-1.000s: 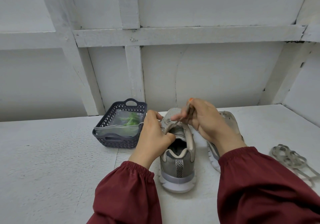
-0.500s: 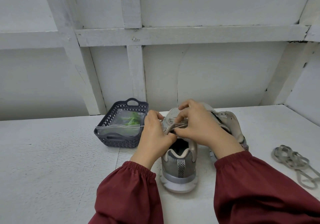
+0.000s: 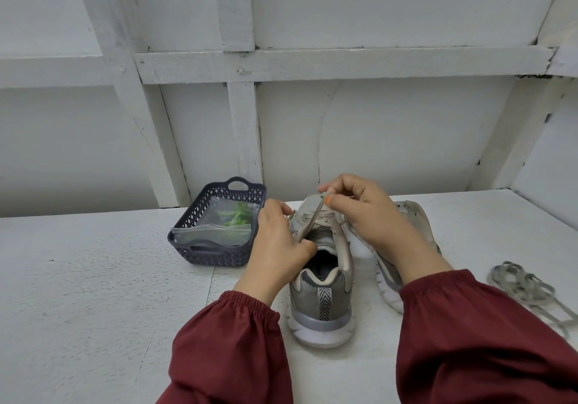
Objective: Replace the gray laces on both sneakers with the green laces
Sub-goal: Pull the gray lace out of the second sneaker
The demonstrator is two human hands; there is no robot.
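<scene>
While one removed gray lace (image 3: 519,281) lies right of the near sneaker (image 3: 322,306), the right hand (image 3: 366,216) pinches its threaded lace (image 3: 311,220), the left hand (image 3: 278,247) gripping its collar. The green laces (image 3: 237,217) sit bagged, untouched.

Near sneaker (image 3: 322,297): gray upper, silver-gray band, white sole, black-and-white herringbone heel strip. Second sneaker (image 3: 417,225): pale gray-beige, white sole. Threaded lace (image 3: 308,225): gray-beige. Loose lace (image 3: 525,288): plain gray. Basket (image 3: 215,199): dark blue-gray, diamond lattice pattern. Bag (image 3: 200,235): clear, showing green laces (image 3: 239,216). Sleeves (image 3: 231,350): plain dark red. Right hand (image 3: 366,216): orange thumbnail. Desk (image 3: 93,278): white, finely speckled. Wall (image 3: 391,141): white.
</scene>
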